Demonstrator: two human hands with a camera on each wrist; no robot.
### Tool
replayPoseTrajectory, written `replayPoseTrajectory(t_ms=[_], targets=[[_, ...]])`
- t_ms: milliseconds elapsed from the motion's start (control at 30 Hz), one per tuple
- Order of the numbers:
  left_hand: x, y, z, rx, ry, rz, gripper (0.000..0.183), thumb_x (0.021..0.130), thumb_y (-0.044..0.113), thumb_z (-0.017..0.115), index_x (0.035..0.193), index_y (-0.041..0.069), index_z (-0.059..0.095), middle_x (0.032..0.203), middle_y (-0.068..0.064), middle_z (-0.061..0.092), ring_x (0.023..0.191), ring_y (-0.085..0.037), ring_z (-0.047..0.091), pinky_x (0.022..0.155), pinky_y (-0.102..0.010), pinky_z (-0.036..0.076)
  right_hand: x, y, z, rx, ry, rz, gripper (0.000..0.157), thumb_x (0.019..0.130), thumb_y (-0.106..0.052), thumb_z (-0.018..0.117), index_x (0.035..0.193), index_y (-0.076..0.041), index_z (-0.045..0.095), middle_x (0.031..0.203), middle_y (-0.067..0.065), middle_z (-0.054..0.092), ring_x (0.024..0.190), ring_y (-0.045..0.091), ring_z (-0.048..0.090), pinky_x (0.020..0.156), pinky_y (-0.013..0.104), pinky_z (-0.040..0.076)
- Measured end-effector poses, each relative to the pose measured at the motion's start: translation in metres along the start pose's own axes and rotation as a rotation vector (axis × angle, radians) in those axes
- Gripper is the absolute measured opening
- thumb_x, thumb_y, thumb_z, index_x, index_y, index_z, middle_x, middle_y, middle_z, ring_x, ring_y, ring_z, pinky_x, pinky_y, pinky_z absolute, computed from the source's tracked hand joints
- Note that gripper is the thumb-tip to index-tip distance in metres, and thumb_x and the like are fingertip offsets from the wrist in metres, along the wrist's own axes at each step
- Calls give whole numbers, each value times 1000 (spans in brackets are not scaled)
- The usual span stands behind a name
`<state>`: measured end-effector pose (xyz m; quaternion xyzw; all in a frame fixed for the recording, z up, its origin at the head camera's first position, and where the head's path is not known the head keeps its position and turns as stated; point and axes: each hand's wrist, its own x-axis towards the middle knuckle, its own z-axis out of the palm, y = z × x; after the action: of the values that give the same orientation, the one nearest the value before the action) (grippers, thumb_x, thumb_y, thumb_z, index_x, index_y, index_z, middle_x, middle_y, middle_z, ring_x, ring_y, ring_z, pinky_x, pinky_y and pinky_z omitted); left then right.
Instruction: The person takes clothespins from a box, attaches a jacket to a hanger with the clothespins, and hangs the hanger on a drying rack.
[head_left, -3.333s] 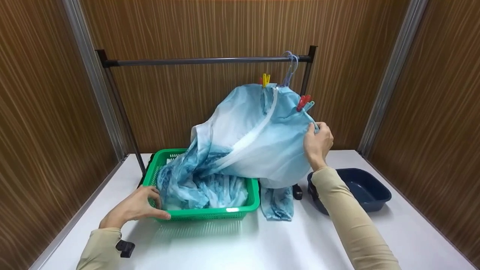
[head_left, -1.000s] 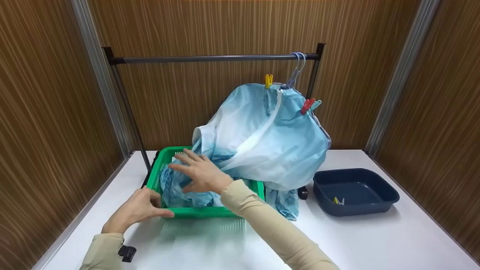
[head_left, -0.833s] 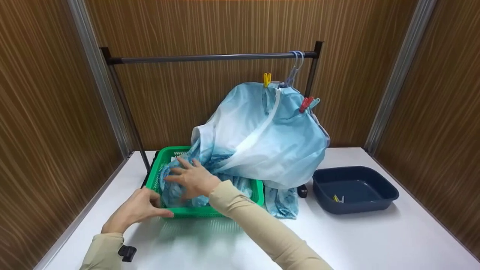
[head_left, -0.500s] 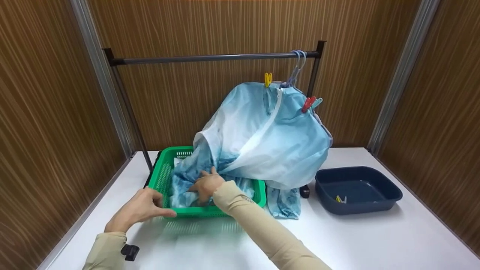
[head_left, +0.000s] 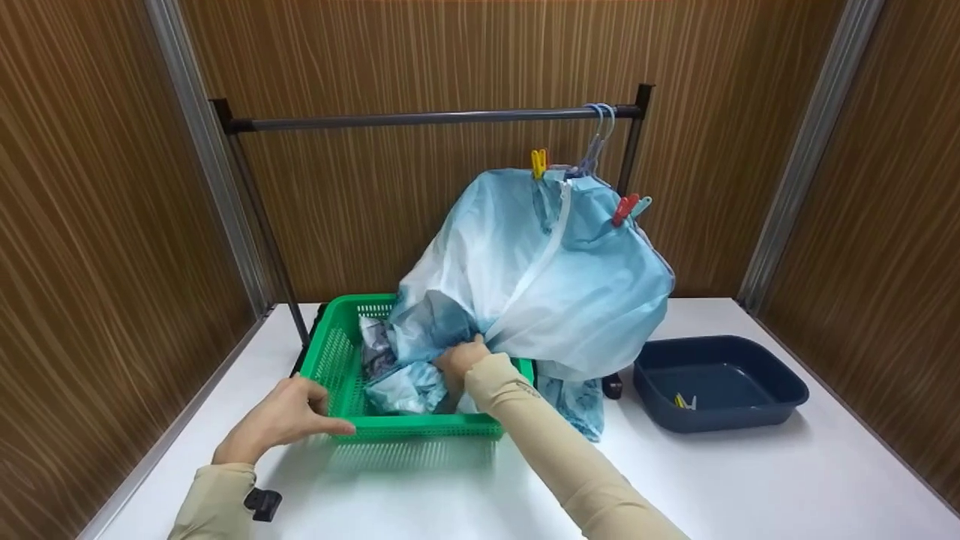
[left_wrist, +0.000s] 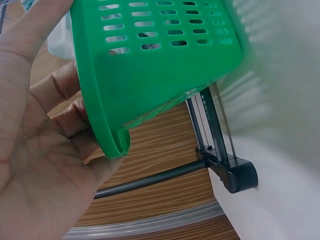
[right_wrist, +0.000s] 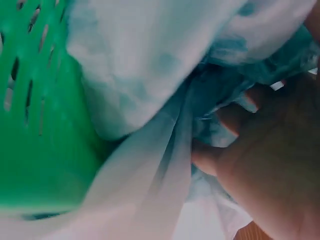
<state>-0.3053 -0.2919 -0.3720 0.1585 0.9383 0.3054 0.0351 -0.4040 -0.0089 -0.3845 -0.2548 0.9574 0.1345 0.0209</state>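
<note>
A thin blue-and-white jacket (head_left: 480,232) with a white zip hangs from a bluish hanger (head_left: 596,142), its lower part drooping into a green basket (head_left: 337,360). My right hand (head_left: 461,361) is inside the basket, its fingers bunching the jacket's cloth, partly hidden by folds. In the right wrist view, curled fingertips (right_wrist: 235,120) sink into the fabric. My left hand (head_left: 277,420) holds the basket's near left corner, thumb along the front rim. The left wrist view shows its fingers (left_wrist: 75,120) behind the rim. Yellow (head_left: 538,163) and red (head_left: 624,210) clothespins grip the jacket.
A dark rack bar (head_left: 420,118) spans the back. Grey patterned cloth (head_left: 377,349) and more blue cloth (head_left: 409,390) lie in the basket. A navy tub (head_left: 780,405) with a few clothespins (head_left: 685,401) stands right. Blue cloth (head_left: 581,405) hangs between basket and tub.
My right hand left the jacket's right edge, reached into the basket, and swept the jacket's lower cloth rightward, uncovering the grey cloth. My left hand stays at the basket corner.
</note>
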Motion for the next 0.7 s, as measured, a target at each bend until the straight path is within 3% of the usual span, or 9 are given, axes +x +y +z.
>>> replayPoseTrajectory(t_ms=[33,67,200,300,467,700], targets=[[0,0,0,-2,1,-3,51,74,48,90,63,13,54,61,5,41,66,-14,46,55,-28,38,-3,-1,-1,-5,2,15,36,95,-35,65,131,-33,65,120,2,71,106,23,67,99,52,48],[0,1,0,-3,1,-6,51,74,47,90,63,13,54,61,5,41,66,-14,46,55,-28,39,-14,-7,-12,-12,-49,49,45,98,-31,63,142,-34,57,132,4,66,115,26,65,104,54,47],[0,2,0,-11,-7,-20,52,74,47,90,63,13,53,61,5,41,66,-14,46,55,-28,39,-34,-22,-24,-39,-34,111,47,107,-17,45,152,-33,46,145,4,57,120,27,63,100,47,53],[1,3,0,-17,-16,-27,52,74,47,90,63,12,54,61,4,41,66,-15,47,55,-29,39,-35,-27,-26,-84,-17,136,42,108,-18,44,148,-32,48,139,1,61,113,26,67,92,40,57],[3,5,-1,-14,-26,-31,51,74,48,90,64,12,56,61,4,42,69,-16,49,56,-30,41,-18,-26,-22,-135,-32,99,35,108,-20,47,140,-31,56,127,-1,72,107,22,71,79,38,61],[7,-1,-3,-9,-32,-13,53,75,48,89,63,12,53,60,5,39,66,-15,46,55,-28,38,3,-27,-21,-241,-4,-10,27,108,-24,49,127,-27,67,103,-1,78,92,14,74,81,29,61]])
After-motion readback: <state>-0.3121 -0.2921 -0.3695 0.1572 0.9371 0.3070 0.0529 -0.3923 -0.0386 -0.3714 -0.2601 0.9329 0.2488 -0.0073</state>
